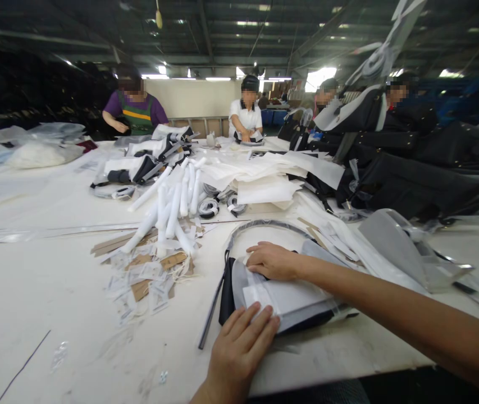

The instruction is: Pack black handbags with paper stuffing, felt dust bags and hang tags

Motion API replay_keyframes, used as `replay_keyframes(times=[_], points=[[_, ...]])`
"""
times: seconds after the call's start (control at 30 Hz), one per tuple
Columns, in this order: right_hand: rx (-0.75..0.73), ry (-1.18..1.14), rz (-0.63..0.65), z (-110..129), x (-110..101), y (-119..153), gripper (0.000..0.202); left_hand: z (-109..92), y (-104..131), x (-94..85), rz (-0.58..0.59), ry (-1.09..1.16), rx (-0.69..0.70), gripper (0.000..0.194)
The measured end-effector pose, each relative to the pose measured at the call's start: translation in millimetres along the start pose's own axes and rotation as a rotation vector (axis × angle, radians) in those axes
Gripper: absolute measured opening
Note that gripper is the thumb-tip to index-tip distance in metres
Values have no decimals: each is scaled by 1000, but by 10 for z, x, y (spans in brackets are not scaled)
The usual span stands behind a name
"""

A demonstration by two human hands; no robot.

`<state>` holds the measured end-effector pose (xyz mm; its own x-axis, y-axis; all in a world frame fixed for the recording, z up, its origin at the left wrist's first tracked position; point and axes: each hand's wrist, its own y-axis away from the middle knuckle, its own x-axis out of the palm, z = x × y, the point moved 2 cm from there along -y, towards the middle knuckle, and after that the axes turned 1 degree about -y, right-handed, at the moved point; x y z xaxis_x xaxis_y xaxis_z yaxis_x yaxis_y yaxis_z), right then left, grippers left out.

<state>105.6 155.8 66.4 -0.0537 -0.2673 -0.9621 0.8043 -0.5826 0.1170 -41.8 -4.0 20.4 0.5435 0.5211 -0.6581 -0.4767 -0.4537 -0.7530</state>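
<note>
A black handbag [226, 297] lies flat near the table's front edge, its upper side covered by grey-white wrapping sheet. A white paper piece [290, 297] rests on that sheet. My left hand [241, 342] lies on the bag's lower left part, fingers stretched out and side by side. Across the bag's upper edge sits my right hand [273, 261], its fingers extended and slightly bent, resting on the sheet. The wrapped handle [264, 223] arches up beyond the right hand. A dark strap [214, 303] trails off the bag's left side.
Left of the bag are scattered tags and clear packets [150, 280], with white wrapped rolls [176, 202] behind them. White sheets [264, 174] and coiled straps [209, 208] lie further back. Black bags [411, 179] are piled at right. Several co-workers [245, 115] stand across the table.
</note>
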Motion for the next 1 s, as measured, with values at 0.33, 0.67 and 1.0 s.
replay_keyframes(times=[0.33,0.67,1.0], points=[[61,-181,-596,797,257,1521,15,6,53,30,68,88,-58,37],[422,-5,-643,1058,990,1518,28,-12,11,12,120,97,-45,36],[258,-64,-690,1074,923,1850,19,-13,2,8,128,104,-53,39]])
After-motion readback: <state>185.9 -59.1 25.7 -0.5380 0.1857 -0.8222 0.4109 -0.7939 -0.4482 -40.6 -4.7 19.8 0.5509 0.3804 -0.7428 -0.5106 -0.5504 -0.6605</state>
